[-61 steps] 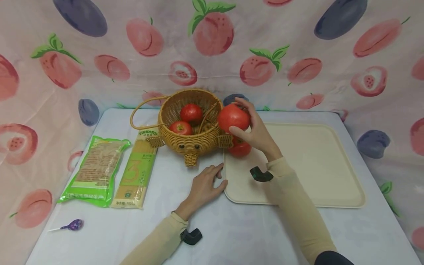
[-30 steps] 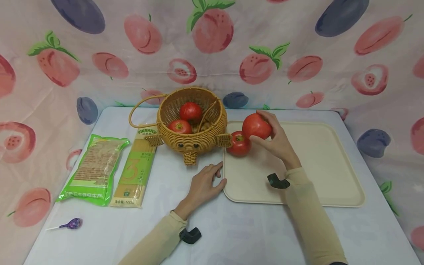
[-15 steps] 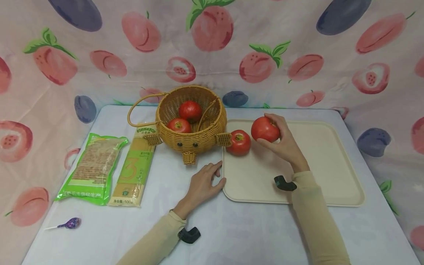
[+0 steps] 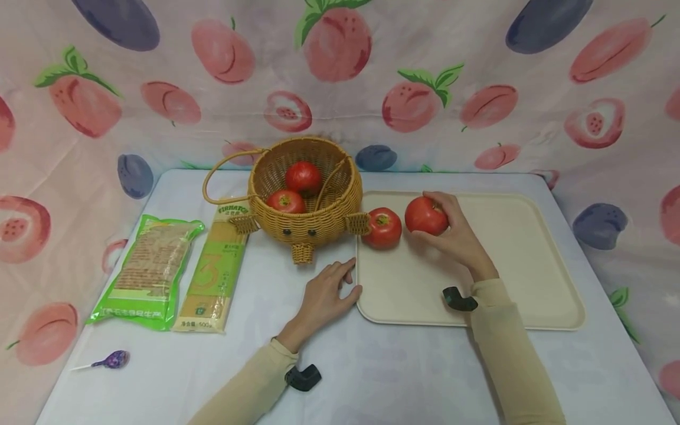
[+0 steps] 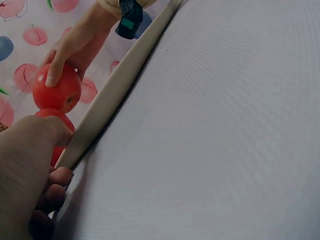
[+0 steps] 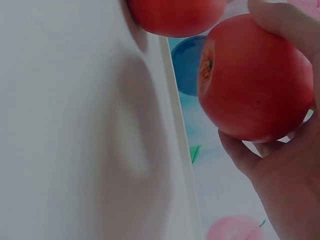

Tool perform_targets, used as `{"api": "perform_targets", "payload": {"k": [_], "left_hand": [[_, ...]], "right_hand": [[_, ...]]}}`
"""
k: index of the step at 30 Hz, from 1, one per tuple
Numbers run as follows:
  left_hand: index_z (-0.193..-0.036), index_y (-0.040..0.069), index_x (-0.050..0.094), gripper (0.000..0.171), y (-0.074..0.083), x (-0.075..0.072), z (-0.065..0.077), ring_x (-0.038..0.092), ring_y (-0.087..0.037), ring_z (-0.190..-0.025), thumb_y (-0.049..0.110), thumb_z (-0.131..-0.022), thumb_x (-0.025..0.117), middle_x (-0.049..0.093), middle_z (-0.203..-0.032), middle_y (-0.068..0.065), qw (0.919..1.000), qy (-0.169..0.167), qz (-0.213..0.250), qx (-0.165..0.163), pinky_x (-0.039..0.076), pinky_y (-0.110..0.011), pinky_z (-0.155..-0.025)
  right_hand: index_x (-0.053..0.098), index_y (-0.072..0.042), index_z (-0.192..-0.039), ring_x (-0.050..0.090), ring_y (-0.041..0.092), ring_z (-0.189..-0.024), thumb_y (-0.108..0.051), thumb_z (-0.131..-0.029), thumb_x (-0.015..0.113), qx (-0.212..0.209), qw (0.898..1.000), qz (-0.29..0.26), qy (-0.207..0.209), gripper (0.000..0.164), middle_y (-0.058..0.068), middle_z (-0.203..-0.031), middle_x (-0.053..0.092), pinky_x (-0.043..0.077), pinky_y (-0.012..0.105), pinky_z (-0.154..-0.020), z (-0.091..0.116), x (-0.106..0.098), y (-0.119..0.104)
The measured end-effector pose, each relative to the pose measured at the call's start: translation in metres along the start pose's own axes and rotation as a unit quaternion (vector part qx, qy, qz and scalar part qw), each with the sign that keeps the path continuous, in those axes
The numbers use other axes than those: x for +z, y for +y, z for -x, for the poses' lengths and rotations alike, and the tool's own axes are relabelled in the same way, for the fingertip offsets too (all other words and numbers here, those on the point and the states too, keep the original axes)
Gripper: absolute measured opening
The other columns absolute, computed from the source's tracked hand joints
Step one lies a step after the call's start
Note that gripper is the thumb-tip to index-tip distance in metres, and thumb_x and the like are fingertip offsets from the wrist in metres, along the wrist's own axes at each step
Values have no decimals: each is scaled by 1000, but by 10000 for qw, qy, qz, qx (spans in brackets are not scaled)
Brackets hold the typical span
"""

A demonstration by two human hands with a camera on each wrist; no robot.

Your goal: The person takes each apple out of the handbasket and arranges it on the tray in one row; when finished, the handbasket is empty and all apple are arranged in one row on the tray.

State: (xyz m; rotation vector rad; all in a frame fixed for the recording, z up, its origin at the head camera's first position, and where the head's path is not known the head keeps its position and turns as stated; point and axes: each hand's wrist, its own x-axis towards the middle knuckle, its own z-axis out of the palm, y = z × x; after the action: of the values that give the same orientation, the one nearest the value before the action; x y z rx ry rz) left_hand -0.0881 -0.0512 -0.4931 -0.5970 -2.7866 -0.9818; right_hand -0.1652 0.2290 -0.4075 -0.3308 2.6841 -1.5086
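My right hand [image 4: 451,236] grips a red apple [image 4: 425,216] over the left part of the beige tray [image 4: 510,265], thumb on the near side and fingers behind. In the right wrist view this apple [image 6: 257,80] shows its brownish hollow and stands apart from the tray surface. A second apple [image 4: 383,228] sits at the tray's left edge, beside the held one. My left hand [image 4: 325,298] rests low at the tray's left rim, thumb and index fingertip touching it. Two more apples [image 4: 303,177] lie in the animal-faced wicker basket [image 4: 324,221].
Left of the basket lie a green spaghetti pack [image 4: 212,271] and a green-edged food bag [image 4: 149,271]. A purple-wrapped lollipop [image 4: 114,359] is at the front left. Fruit-print cloth [image 4: 340,106] hangs behind the white table [image 4: 393,372].
My right hand has carried the apple from the basket's right side rightward and down over the tray, beside the other apple. The left hand keeps its place at the rim.
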Motion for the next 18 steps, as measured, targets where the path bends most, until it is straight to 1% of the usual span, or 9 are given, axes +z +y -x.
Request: {"api": "perform_targets", "payload": {"k": [4, 7, 10, 13, 16, 18], "left_hand": [[-127, 12, 58, 48, 0, 0, 1, 43, -2, -69, 35, -85, 64, 52, -80, 11, 10000, -8, -1, -53, 30, -16, -53], [-127, 12, 58, 48, 0, 0, 1, 43, -1, -70, 35, -85, 64, 52, -80, 11, 10000, -18, -23, -74, 30, -16, -53], [-126, 12, 59, 47, 1, 1, 3, 42, -1, -69, 35, -85, 64, 51, -79, 11, 10000, -57, 11, -60, 30, -15, -52], [-126, 11, 59, 47, 1, 3, 4, 42, -1, -69, 35, -85, 64, 52, -79, 10, 10000, -76, 24, -31, 30, -15, -52], [-126, 12, 59, 47, 1, 2, 2, 42, -2, -70, 35, -86, 64, 52, -79, 10, 10000, -27, -8, -22, 30, -16, -53], [-125, 12, 59, 47, 0, 1, 1, 42, -2, -69, 34, -85, 65, 51, -79, 10, 10000, 3, -12, -38, 30, -16, -53]], "right_hand": [[37, -27, -141, 32, 26, -132, -20, -76, 79, 140, 9999, -1, -80, 78, 1, -145, 30, 34, 58, -103, -2, 4, 20], [37, -31, -141, 33, 24, -132, -25, -75, 80, 221, 9997, 39, -114, 78, -3, -144, 30, 36, 57, -101, -3, 8, 35], [37, -30, -141, 35, 25, -129, -28, -74, 80, 257, 9995, 97, -166, 79, -3, -143, 30, 39, 56, -99, -1, 12, 45], [37, -29, -141, 36, 25, -128, -29, -74, 80, 226, 9995, 103, -207, 80, -4, -143, 31, 39, 56, -98, 2, 14, 50], [37, -28, -142, 35, 25, -129, -29, -74, 80, 142, 9997, 93, -180, 81, -4, -143, 31, 39, 57, -98, 0, 15, 51], [37, -29, -141, 35, 25, -129, -29, -74, 80, 147, 9997, 98, -155, 80, -5, -142, 31, 40, 57, -97, -1, 16, 50]]}}
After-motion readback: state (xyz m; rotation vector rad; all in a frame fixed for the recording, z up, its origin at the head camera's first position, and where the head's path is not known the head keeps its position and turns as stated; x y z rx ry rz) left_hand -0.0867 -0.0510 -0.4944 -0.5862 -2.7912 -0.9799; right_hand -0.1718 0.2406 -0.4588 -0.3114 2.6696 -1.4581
